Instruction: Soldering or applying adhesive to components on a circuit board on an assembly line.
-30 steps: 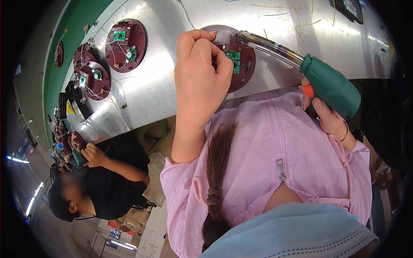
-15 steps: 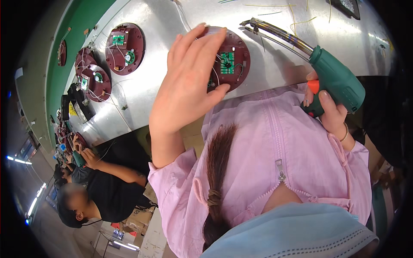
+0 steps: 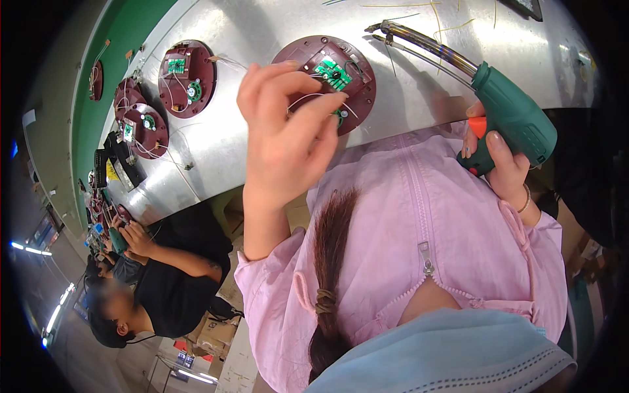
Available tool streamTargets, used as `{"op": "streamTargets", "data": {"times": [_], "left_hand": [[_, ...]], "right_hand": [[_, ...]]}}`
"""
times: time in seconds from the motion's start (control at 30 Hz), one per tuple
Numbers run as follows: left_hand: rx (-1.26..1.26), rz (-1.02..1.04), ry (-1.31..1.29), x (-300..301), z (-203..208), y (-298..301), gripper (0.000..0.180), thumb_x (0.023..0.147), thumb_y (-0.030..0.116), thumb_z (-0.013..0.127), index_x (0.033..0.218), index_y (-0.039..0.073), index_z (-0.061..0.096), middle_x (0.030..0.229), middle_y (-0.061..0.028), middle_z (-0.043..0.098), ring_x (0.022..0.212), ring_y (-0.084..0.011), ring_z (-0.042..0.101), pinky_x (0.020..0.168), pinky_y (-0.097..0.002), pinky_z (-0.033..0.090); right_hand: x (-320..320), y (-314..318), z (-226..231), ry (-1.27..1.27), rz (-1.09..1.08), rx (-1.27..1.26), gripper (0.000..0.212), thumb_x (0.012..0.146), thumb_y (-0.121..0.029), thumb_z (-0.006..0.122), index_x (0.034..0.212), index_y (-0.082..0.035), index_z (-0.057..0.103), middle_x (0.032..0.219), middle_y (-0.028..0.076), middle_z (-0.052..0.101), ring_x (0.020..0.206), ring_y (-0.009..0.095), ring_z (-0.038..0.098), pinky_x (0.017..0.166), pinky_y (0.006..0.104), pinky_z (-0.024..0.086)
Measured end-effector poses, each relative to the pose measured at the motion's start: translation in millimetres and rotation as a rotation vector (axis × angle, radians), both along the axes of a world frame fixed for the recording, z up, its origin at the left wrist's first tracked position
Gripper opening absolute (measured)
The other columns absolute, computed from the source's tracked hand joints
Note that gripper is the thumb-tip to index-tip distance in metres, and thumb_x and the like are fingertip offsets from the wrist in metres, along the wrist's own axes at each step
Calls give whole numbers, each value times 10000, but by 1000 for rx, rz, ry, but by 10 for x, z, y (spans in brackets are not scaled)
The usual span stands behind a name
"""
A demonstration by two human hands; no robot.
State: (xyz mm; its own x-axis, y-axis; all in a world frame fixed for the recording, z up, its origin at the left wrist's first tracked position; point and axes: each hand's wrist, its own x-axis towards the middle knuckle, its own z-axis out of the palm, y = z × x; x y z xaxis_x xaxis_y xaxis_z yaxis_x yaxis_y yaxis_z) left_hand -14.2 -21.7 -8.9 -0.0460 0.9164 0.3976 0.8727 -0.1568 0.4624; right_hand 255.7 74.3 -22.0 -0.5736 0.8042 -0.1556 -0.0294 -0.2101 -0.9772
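My left hand (image 3: 288, 131) is over the near left part of a round maroon housing (image 3: 360, 108), fingers curled in a pinch around thin white wires (image 3: 300, 99). One wire loops over the housing, and a white lead (image 3: 228, 61) with a small connector trails leftward from my fingers. A green circuit board (image 3: 333, 73) lies on the housing; a round green part beside it is half hidden by my fingers. My right hand (image 3: 503, 154) grips a green soldering gun (image 3: 517, 121) with an orange trigger, its tip pointing left above the bench, apart from the housing.
Another maroon housing (image 3: 208, 82) with a green board lies to the left on the metal bench (image 3: 255, 29). More housings (image 3: 149, 141) and a black item (image 3: 124, 160) are farther left. Loose thin wires (image 3: 452, 27) lie at the far side. A co-worker (image 3: 173, 281) sits at left.
My left hand has drawn back from a spread position over the housing and its fingers have curled onto the wires. The housing has turned slightly. The soldering gun has barely moved.
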Motion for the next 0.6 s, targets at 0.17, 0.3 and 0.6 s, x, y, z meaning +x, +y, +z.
{"op": "streamTargets", "data": {"times": [0.17,0.3,0.6], "left_hand": [[103,-27,130,78,-262,30,282,563,42,705,831,113,654,988,-56,558,1053,-298,489,946,-469,352],[214,1,28,82,-265,52,219,613,18,670,809,93,610,972,-67,608,1032,-296,523,960,-467,335],[225,177,-458,186,-273,-65,132,731,-32,638,836,21,578,815,-85,597,868,-252,565,858,-397,417]], "right_hand": [[-10,-23,20,-30,-34,17,404,864,-187,524,1165,74,455,972,132,544,623,135,534,568,282,477],[45,4,-27,86,6,13,275,879,-62,494,1127,56,510,1068,157,576,638,154,541,578,288,488],[-32,10,-25,76,16,20,270,879,-53,491,1128,52,510,1076,162,575,643,161,543,578,295,490]]}}
